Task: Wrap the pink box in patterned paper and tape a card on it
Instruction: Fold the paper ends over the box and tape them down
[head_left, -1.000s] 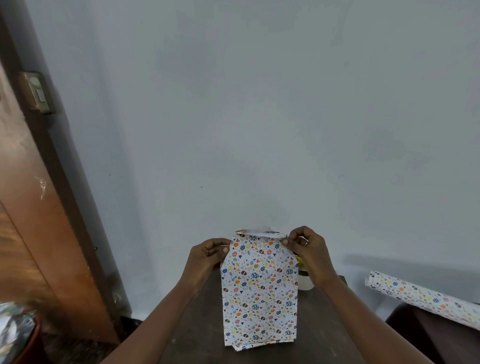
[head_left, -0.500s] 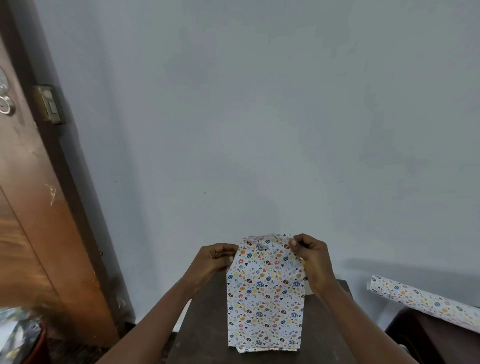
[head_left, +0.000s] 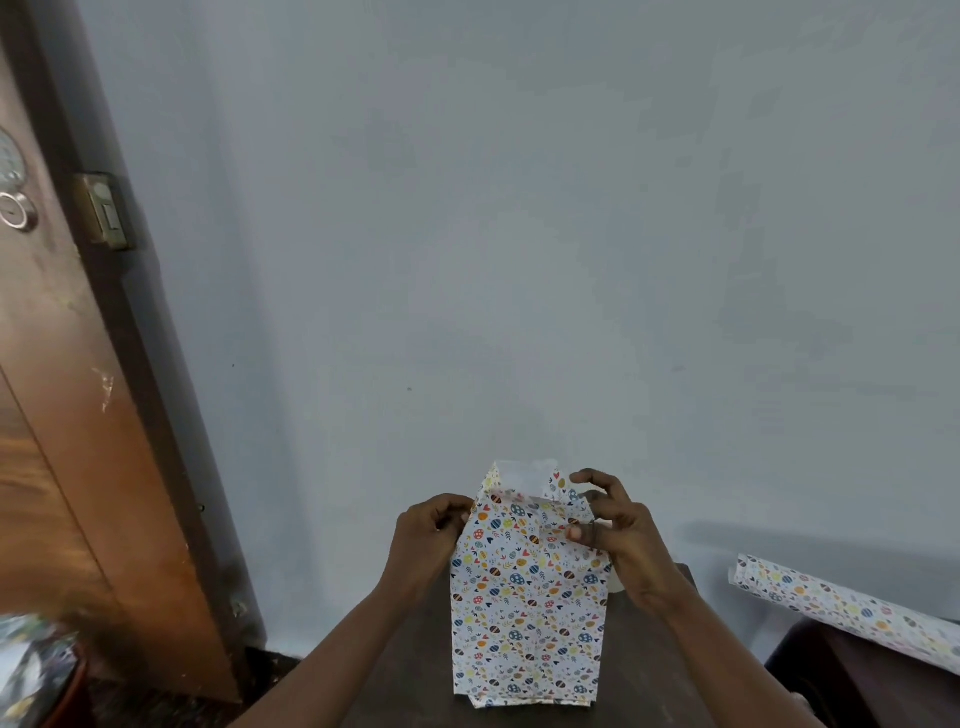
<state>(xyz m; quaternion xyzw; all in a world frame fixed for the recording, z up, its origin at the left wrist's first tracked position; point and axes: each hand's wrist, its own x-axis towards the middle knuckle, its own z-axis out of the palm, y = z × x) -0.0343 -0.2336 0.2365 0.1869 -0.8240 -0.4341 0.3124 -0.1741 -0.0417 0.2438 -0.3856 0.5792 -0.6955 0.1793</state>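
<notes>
Head view: right hand (head_left: 621, 538) blocks white object (head_left: 617, 583) (unclear); paper roll (head_left: 852, 608) beyond.

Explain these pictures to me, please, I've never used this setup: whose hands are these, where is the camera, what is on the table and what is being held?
There is no machine here. A person works with bare hands, and the only camera sits on their head, looking forward and down. That puts the left hand on the picture's left and the right hand on its right.

On the dark table stands a box covered in patterned paper; the box itself is hidden. The paper's top end is open and shows its white inside.

The left hand grips the paper at its upper left edge. The right hand pinches a fold at the upper right.

A roll of the same paper lies off to the right. No card is in view.
</notes>
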